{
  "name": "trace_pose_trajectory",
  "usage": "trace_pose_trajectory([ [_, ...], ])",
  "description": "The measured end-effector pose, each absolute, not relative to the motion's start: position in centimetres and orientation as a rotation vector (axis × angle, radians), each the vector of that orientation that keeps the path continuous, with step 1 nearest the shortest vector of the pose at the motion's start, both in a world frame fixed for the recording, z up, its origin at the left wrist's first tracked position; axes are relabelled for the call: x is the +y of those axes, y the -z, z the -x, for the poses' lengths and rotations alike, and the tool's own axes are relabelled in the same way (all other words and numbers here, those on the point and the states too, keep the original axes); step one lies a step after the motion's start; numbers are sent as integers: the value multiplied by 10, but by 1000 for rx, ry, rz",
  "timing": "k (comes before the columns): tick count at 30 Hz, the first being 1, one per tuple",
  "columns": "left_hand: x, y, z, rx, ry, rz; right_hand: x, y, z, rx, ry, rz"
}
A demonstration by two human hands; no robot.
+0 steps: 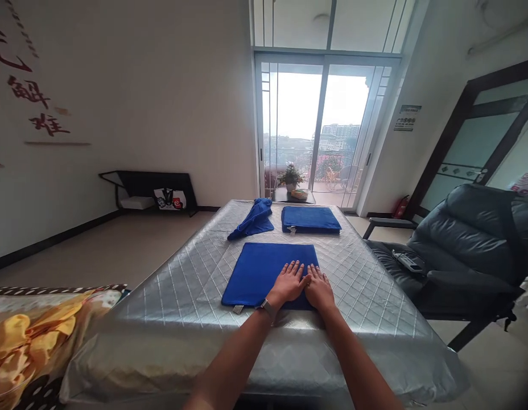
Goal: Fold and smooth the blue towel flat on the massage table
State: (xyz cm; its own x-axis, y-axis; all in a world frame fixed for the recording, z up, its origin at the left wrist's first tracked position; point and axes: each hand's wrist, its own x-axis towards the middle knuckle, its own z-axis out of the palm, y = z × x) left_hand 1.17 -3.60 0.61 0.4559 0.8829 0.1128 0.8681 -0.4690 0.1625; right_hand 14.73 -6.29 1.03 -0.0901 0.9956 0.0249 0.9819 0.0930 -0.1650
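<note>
A blue cloth (251,273) lies spread flat on the silver quilted table cover (182,290), a small white tag at its near left corner. My left hand (288,283) rests palm down on its right half, fingers stretched out. Beside it my right hand (319,287) presses flat near the cloth's right edge, and the thumbs meet. Neither hand holds anything. Farther back sits a stack of folded blue cloths (310,219), with a tag at its front. To its left lies a crumpled blue cloth (253,220).
A dark padded armchair (469,239) with a grey device (407,262) on its seat stands close on the right. Yellow fabric (37,336) lies at the lower left. Beyond the table's far end are a potted plant (291,177) and a sliding glass door (293,114).
</note>
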Motion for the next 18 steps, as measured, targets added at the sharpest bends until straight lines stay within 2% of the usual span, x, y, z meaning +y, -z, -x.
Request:
trace_pose_trajectory([
  [5, -41, -5, 22, 1599, -187, -2518, -62, -9, -146, -2180, -162, 2028],
  [11, -46, -5, 115, 1954, -95, -2303, -61, -8, -144, -2173, -160, 2039],
  [18, -58, 6, 172, 2147, -174, -2169, -60, -8, -143, -2181, -171, 2079],
])
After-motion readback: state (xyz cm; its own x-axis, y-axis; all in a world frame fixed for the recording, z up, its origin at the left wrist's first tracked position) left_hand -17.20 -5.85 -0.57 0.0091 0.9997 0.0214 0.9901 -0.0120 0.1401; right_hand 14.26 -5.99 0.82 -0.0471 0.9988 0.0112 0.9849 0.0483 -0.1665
